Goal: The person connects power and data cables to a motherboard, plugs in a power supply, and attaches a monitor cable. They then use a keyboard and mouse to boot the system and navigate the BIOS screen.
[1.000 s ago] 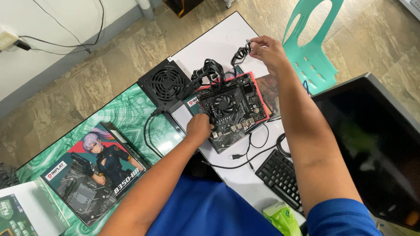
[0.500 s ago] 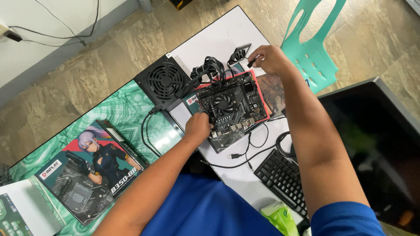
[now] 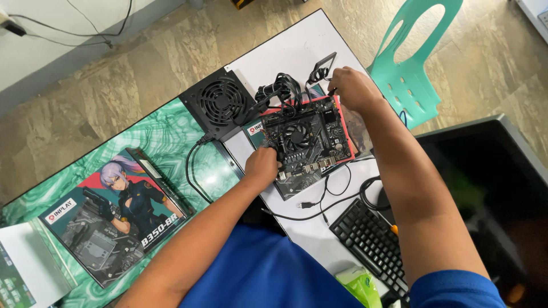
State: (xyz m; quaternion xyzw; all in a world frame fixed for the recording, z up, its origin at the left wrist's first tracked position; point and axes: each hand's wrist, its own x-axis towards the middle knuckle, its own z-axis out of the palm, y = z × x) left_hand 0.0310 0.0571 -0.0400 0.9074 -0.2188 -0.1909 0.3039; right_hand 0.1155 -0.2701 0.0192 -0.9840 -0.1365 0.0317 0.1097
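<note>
A black motherboard with a round cooler fan lies on a red-edged box on the white table. My left hand grips the board's near left edge. At the board's far right corner my right hand pinches a black cable connector. A bundle of black cables runs from that side to a black power supply with a round fan grille, which stands left of the board.
A colourful illustrated motherboard box lies on a green marbled surface at the left. A black keyboard and loose cables sit near me. A dark monitor is at the right, a teal plastic chair beyond the table.
My right hand has come down from above the table's far side to the board's far right corner, bringing the cable connector with it. My left hand stayed on the board's edge.
</note>
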